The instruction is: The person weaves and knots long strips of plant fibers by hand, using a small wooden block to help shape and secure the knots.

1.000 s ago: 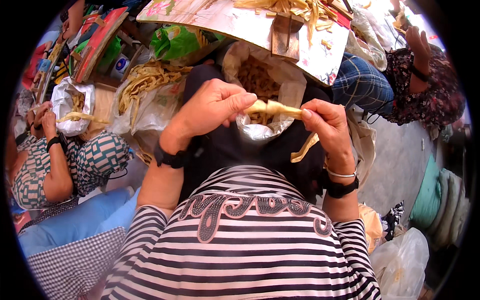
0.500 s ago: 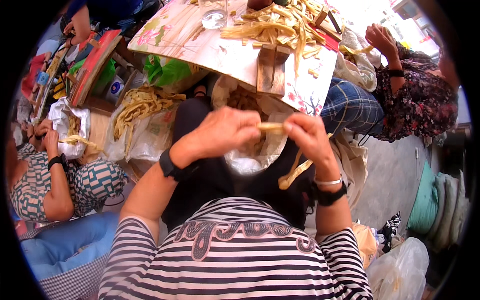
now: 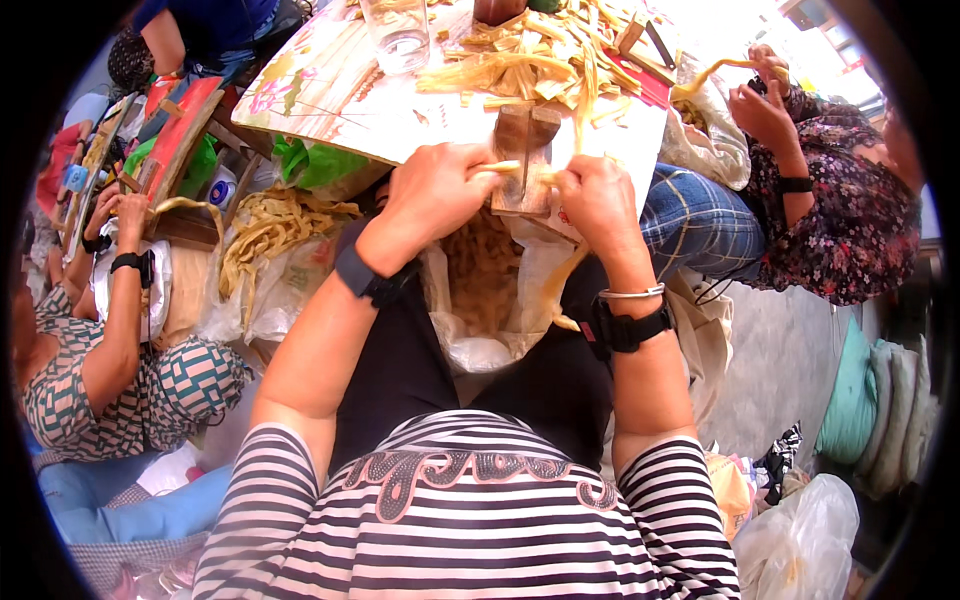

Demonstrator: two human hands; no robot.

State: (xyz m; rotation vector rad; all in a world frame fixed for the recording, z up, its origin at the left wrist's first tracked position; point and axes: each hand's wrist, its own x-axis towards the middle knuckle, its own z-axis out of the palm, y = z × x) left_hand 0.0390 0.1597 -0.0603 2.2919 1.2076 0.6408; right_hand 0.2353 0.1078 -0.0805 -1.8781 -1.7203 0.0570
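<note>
My left hand (image 3: 438, 192) pinches one end of a pale yellow, flat fibrous strip (image 3: 502, 167). My right hand (image 3: 598, 198) grips the same strip on the other side, and a blurred tail hangs below that hand. Between the hands, a wooden block (image 3: 509, 130) with a thin upright blade (image 3: 527, 165) stands at the table's near edge. The strip lies across the blade; whether it is cut through I cannot tell. Under my hands, between my knees, an open plastic-lined bag (image 3: 490, 352) holds many yellow-brown pieces.
The floral-patterned table (image 3: 330, 110) carries a heap of yellow strips (image 3: 540, 65), a glass of water (image 3: 403, 45) and another bladed block (image 3: 640, 40). More strips (image 3: 275, 225) lie in a bag at left. Co-workers sit left and right, both handling strips. A green sack (image 3: 845, 400) stands at right.
Both my hands have moved forward with the strip, from above the bag to the bladed block. The co-worker at left has raised their hands with a strip.
</note>
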